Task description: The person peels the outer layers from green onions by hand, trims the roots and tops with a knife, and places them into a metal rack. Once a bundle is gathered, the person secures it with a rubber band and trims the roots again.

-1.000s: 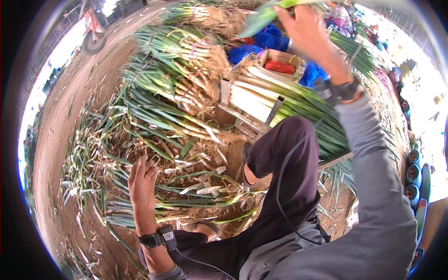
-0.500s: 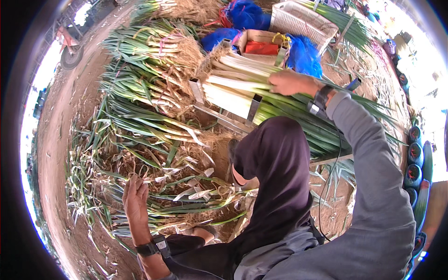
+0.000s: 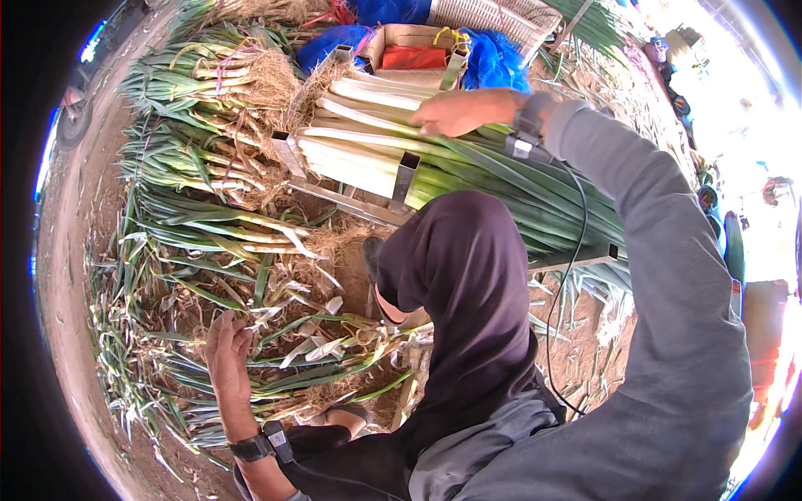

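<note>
A thick row of long green onions (image 3: 359,154), white at the root end and dark green at the leaf end, lies across a metal rack (image 3: 406,177). Over the white stalks reaches my right hand (image 3: 468,111); its fingers are stretched out with the tips on or just above the upper stalks. Down at the left, my left hand (image 3: 225,355) hangs above loose trimmed leaves (image 3: 309,351). Its fingers are curled inward, and whatever they may hold cannot be made out. Both wrists wear dark straps with small devices.
Untrimmed green onion bundles (image 3: 200,150) lie along the left on soil. Behind the rack are a cardboard box (image 3: 409,37) with a red item, blue netting (image 3: 497,67) and a white basket (image 3: 501,21). My bent knee (image 3: 468,242) stands close to the rack; a black cable (image 3: 555,326) hangs nearby.
The whole view has shifted, so the scene sits farther left and higher. My right hand has slid slightly left and away across the stalks. My left hand stays over the loose leaves.
</note>
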`<state>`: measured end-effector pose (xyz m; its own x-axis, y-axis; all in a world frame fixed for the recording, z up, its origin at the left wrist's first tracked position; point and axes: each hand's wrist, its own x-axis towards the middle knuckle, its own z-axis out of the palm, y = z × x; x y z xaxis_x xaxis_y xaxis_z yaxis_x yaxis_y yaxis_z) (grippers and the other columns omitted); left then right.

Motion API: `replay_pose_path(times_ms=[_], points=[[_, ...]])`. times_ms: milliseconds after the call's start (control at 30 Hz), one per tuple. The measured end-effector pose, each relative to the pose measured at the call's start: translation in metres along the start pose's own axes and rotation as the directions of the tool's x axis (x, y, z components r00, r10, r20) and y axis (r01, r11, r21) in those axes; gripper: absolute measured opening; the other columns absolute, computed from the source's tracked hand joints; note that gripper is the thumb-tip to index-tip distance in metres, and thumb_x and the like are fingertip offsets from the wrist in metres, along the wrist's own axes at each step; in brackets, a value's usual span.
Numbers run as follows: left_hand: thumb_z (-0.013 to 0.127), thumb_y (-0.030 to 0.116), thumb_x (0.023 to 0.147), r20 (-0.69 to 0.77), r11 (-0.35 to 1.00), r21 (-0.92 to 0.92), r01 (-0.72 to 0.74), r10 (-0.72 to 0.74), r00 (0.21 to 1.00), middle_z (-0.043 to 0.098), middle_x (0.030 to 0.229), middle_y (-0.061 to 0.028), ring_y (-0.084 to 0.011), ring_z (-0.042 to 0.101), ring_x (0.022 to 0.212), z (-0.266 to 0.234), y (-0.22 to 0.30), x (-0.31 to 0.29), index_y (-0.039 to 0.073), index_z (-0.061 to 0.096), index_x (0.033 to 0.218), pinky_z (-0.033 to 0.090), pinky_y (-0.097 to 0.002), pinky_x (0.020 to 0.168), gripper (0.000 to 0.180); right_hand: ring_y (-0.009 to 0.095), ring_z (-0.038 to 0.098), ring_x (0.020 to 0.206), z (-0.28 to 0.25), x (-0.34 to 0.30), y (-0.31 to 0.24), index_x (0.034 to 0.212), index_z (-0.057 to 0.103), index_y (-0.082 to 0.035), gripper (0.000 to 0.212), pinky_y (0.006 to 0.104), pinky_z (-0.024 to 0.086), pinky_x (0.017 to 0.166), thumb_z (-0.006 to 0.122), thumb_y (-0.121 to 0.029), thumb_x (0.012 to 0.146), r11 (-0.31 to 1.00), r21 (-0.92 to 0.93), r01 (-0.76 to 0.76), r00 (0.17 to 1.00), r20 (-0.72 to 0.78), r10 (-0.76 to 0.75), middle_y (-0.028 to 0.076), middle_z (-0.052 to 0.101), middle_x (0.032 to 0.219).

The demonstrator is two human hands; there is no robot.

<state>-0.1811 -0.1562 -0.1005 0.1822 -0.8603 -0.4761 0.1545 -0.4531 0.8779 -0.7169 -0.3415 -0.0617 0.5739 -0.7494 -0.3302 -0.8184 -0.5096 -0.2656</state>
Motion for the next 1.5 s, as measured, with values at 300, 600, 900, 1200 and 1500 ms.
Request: replay_pose_path(times_ms=[300,600,900,1200,1500], points=[[0.067,0.029,0.098,0.020,0.998,0.005,-0.068,0.068,0.997,0.062,0.104,0.0002,-0.0099,0.058,0.095,-0.027,0.022,-0.038,0.011,0.066,0.123,0.049,-0.0295,0.089,0.031,0.018,0.069,0.083,-0.113,-0.034,-0.125,0.134,0.055,0.003,0.044,0.0342,0.058,0.075,0.057,-0.025,0.100,0.908,0.410,0.082,0.987,-0.159,-0.017,0.013,0.069,0.103],[0.064,0.017,0.099,-0.213,0.786,-0.409,-0.463,0.412,0.886,0.071,0.102,-0.0109,-0.0192,0.068,0.091,-0.110,0.046,-0.076,-0.001,0.067,0.116,0.057,-0.0356,0.086,0.025,0.020,0.070,0.076,-0.088,0.063,-0.421,0.111,0.064,0.006,0.030,0.0324,0.058,0.062,0.065,-0.022,0.098,0.470,0.859,0.202,0.927,-0.014,-0.374,0.014,0.072,0.090],[0.063,0.021,0.101,-0.531,0.660,-0.478,-0.579,0.308,0.789,0.064,0.097,-0.0027,-0.0113,0.061,0.085,-0.217,0.026,-0.173,0.002,0.062,0.120,0.052,-0.0321,0.093,0.027,0.016,0.069,0.074,0.200,0.222,-0.557,0.100,0.064,0.003,0.029,0.0278,0.060,0.063,0.065,-0.026,0.098,0.189,0.980,-0.070,0.899,0.144,-0.414,0.011,0.069,0.084],[0.056,0.019,0.104,-0.551,0.660,-0.472,-0.585,0.297,0.780,0.066,0.097,-0.0032,-0.0102,0.060,0.081,-0.250,0.010,-0.200,-0.002,0.058,0.127,0.052,-0.0318,0.090,0.031,0.048,0.062,0.087,0.437,0.224,-0.535,0.096,0.063,0.002,0.031,0.0562,0.048,0.076,0.062,-0.029,0.095,0.949,0.283,0.139,0.938,0.270,-0.218,0.025,0.068,0.099],[0.059,0.020,0.103,-0.615,0.700,-0.456,-0.549,0.197,0.763,0.065,0.097,-0.0040,-0.0139,0.062,0.088,-0.235,0.018,-0.205,0.002,0.060,0.124,0.052,-0.0277,0.079,0.028,0.045,0.059,0.111,0.479,0.193,-0.504,0.130,0.053,0.002,0.047,0.0530,0.051,0.091,0.062,-0.029,0.095,0.934,0.210,0.290,0.957,-0.069,-0.282,0.028,0.058,0.123]])
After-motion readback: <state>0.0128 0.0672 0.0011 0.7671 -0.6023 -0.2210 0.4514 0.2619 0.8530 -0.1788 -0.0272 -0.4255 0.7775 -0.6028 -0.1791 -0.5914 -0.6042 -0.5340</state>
